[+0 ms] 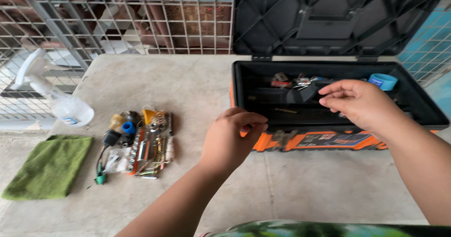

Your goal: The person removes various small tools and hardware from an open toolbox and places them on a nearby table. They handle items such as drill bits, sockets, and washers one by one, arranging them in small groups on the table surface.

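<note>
On the worktop (pixel 188 86): toolbox (pixel 329 124) open, I see small parts (pixel 141 143) piled left.
Left hand (pixel 232 140): grip curled, empty, at box edge.
Right hand (pixel 359 101): grip pinched; contents indiscernible.
Remaining: tools inside box.

The toolbox (pixel 329 138) lid runs past the top edge; its small contents (pixel 293 82) perhaps keys, too blurred.

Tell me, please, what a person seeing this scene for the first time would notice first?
Most striking is the open black and orange toolbox at the right of the concrete table, its lid raised. The right hand hovers over its inside, and the left hand is at its front edge. Left of the hands lies a pile of small tools and sockets, then a green cloth and a clear spray bottle.
</note>
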